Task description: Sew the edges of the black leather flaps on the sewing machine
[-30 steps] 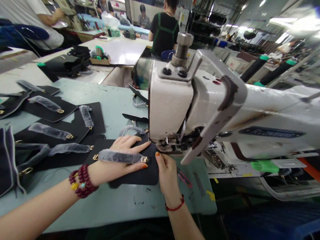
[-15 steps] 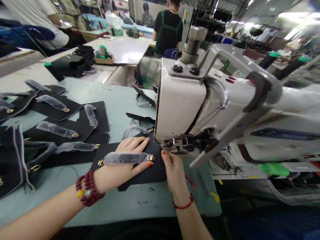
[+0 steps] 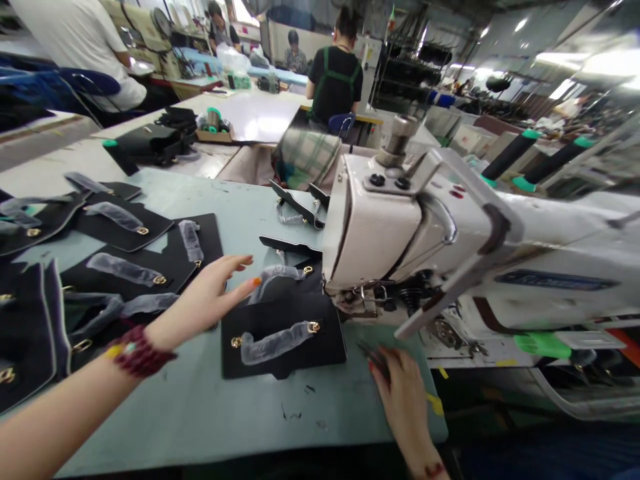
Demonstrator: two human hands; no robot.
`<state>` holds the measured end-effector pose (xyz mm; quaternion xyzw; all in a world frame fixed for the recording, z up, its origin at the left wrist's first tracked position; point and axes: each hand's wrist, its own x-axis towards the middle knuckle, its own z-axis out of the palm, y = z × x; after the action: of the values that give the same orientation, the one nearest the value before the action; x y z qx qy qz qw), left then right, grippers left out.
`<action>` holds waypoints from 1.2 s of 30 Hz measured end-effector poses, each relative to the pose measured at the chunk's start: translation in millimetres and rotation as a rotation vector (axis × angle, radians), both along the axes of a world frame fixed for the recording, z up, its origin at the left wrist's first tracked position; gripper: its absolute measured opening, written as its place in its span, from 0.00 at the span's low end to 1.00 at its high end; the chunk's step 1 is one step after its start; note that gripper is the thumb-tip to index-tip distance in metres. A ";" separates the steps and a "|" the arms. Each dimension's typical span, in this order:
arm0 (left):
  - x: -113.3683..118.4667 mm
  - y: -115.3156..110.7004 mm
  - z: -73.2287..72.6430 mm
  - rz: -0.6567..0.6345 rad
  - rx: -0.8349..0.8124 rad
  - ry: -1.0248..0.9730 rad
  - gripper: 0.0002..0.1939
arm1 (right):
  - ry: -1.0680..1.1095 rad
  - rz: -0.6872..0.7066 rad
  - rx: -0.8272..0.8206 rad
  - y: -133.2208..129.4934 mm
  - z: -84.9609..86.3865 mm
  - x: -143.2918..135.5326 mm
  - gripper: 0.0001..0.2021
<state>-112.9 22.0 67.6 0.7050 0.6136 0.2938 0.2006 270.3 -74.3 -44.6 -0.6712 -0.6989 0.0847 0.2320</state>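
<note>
A black bag panel (image 3: 295,310) lies flat at the sewing machine's head, its right edge under the needle area. Its handle (image 3: 275,345) is wrapped in clear plastic and fixed by gold rings. My left hand (image 3: 213,293) is in the air left of this panel, fingers stretched and holding nothing. On the table right of the panel, my right hand (image 3: 405,390) has its fingers closed around a slim dark pointed tool (image 3: 374,353), which is partly hidden and too blurred to name exactly. The sewing machine (image 3: 370,227) stands above and right of the panel.
Several more black panels (image 3: 125,220) with wrapped handles lie overlapping at the left. Others (image 3: 290,247) sit behind the machine head. Black thread cones (image 3: 515,157) stand at the right. Co-workers (image 3: 335,80) sit at tables behind. The table's front edge (image 3: 225,460) runs close to me.
My left hand has come out from under the handle and lifted left. My right hand has let go of the panel's edge, moved right and closed on the tool. The panel shifted slightly in view.
</note>
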 end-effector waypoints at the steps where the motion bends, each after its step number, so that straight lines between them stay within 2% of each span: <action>1: 4.3 18.6 -6.3 -0.023 -0.087 -0.037 0.32 | -0.062 0.014 0.007 -0.6 -5.7 2.6 0.28; 3: 16.6 42.8 -17.0 -0.098 -0.274 -0.125 0.30 | -0.105 0.023 0.013 -0.7 -12.1 6.3 0.32; 5: 25.5 48.6 -20.3 -0.114 -0.334 -0.262 0.26 | -0.012 -0.016 0.018 -1.8 -10.4 10.8 0.35; 7: 24.3 40.8 -13.5 -0.046 -0.246 -0.403 0.22 | 0.204 -0.108 -0.010 -5.9 0.7 13.0 0.34; 9: 13.2 26.5 1.7 0.028 -0.104 -0.469 0.18 | 0.481 -0.197 -0.097 -12.5 21.0 5.5 0.31; 11: -1.6 11.7 20.2 0.052 0.019 -0.427 0.17 | 0.777 -0.194 -0.239 -18.6 47.2 -17.2 0.28; 13: -13.4 -0.3 35.9 0.050 0.097 -0.339 0.16 | 1.108 -0.110 -0.473 -20.2 73.5 -53.0 0.29; 16: -19.9 -11.1 46.4 0.028 0.120 -0.259 0.15 | 1.576 0.007 -0.822 -8.7 102.2 -111.2 0.27; 18: -19.6 -14.3 45.3 0.024 0.118 -0.248 0.15 | 1.821 0.062 -0.929 7.1 111.3 -140.0 0.24; 20: -19.7 -16.0 41.5 0.026 0.116 -0.240 0.15 | 2.011 0.089 -0.972 25.7 113.7 -157.3 0.21; 24: -25.0 -20.0 37.5 0.016 0.117 -0.229 0.14 | 2.277 0.063 -1.038 55.8 109.0 -169.8 0.11; 27: -28.9 -17.0 42.0 -0.009 0.133 -0.214 0.12 | 2.350 0.042 -1.016 61.1 106.7 -171.4 0.10; 29: -26.3 -1.7 47.1 -0.030 0.167 -0.198 0.12 | 2.303 0.050 -1.005 53.3 107.3 -168.9 0.14; 31: -17.0 29.6 52.6 -0.079 0.216 -0.168 0.14 | 2.190 0.064 -1.004 37.2 106.9 -161.0 0.19; 33: -1.3 71.9 58.4 -0.120 0.308 -0.112 0.16 | 2.025 0.096 -1.015 16.3 101.5 -144.7 0.22; 34: 7.9 92.7 61.6 -0.110 0.429 -0.088 0.17 | 1.921 0.123 -1.020 5.6 95.8 -132.7 0.23; 36: 26.3 120.0 67.7 0.036 0.602 -0.071 0.22 | 1.670 0.089 -0.919 -12.7 78.0 -101.0 0.27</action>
<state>-86.6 141.9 135.3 0.7112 0.5038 0.4903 -0.0012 169.3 -87.0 33.4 -0.3921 -0.2308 0.8117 0.3663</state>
